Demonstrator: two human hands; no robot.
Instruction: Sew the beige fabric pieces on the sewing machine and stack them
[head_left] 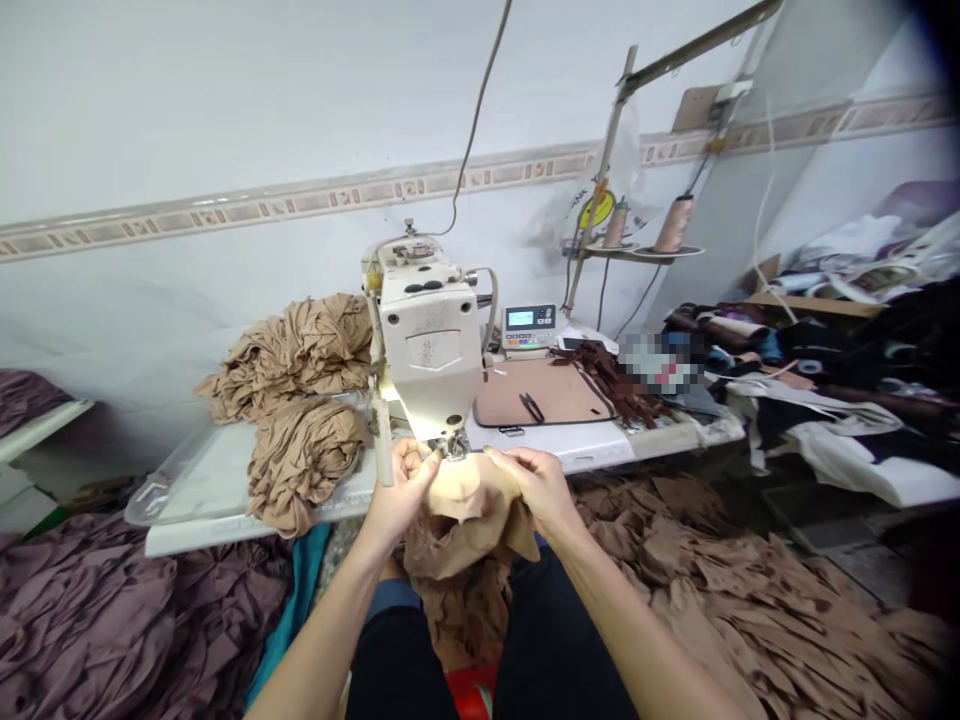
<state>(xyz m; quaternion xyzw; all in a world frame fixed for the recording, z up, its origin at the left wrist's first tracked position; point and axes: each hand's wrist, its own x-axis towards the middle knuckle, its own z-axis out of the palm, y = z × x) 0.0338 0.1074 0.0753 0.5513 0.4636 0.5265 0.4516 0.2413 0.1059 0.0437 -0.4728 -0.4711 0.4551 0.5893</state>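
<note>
We see the tan garment cloth [454, 548] matt and creased, the sewing machine [431, 330] smooth-cased (though its front looks faintly smudged), the wall [225, 110] glossy, and the carrier bag [583, 213] crinkled, translucent plastic.

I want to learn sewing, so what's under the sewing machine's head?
The metal presser foot, with tan fabric meeting it, held by the left hand and right hand. The fabric hides whatever lies directly beneath it, so I can't tell.

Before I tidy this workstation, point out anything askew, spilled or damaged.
Nothing looks clearly spilled or damaged; only the dark brown strips look untidy, lying in a loose tangle beside the tan mat.
</note>
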